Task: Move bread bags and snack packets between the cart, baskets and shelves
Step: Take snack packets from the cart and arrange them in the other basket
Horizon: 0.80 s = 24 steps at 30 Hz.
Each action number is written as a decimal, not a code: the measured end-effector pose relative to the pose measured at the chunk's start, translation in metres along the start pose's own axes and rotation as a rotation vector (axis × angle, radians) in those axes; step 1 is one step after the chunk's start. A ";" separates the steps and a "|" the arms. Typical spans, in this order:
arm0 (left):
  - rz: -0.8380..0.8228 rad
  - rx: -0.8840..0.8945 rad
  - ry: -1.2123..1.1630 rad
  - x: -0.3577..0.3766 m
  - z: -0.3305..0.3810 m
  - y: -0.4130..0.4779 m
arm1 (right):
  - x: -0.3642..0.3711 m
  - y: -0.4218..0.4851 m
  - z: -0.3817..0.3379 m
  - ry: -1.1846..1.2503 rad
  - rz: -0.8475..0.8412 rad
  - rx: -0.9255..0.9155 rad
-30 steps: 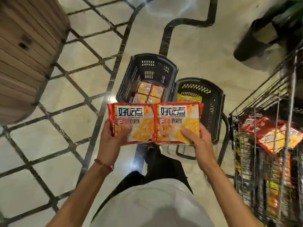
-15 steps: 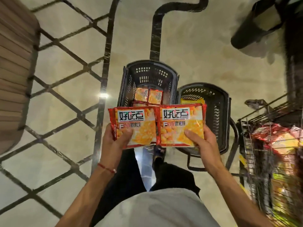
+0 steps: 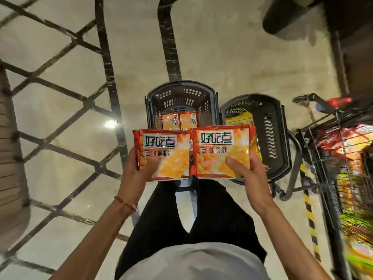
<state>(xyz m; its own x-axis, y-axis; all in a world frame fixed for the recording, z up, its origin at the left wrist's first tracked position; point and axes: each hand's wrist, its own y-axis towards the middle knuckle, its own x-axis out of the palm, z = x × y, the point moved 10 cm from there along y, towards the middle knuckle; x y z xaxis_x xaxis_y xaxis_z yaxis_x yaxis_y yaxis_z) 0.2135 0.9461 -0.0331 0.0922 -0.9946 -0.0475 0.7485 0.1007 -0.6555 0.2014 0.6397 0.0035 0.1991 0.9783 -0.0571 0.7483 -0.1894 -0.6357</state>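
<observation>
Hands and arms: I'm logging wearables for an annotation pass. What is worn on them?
No sleeves, gloves or watch show. The left hand has a thin red string bracelet at its wrist; the right hand wears nothing visible.

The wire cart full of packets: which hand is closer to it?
Right. The right hand grips the right packet, toward the wire cart; the left hand grips the left packet, farther off.

We read 好吃点 in black on a white panel on the left packet (image 3: 171, 156), above the thumb of our left hand (image 3: 135, 172), and likewise on the right packet (image 3: 220, 150), above our right hand (image 3: 250, 178). Just under that panel, the right packet reads 香脆腰果饼.
</observation>
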 end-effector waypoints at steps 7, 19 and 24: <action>0.009 -0.010 -0.004 0.013 0.007 0.021 | -0.007 0.022 -0.004 0.008 0.039 0.014; 0.207 -0.133 -0.177 0.063 -0.061 0.075 | -0.043 0.130 0.049 0.021 -0.064 0.143; 0.230 -0.149 -0.204 0.087 -0.098 0.100 | -0.056 0.176 0.075 -0.032 -0.064 0.166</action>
<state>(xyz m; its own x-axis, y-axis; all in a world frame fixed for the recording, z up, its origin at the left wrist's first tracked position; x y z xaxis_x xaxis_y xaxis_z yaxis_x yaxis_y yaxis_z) 0.2324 0.8670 -0.1769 0.3881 -0.9193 -0.0652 0.5901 0.3022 -0.7486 0.2741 0.5576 -0.1626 0.1319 0.9906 -0.0354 0.6435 -0.1127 -0.7571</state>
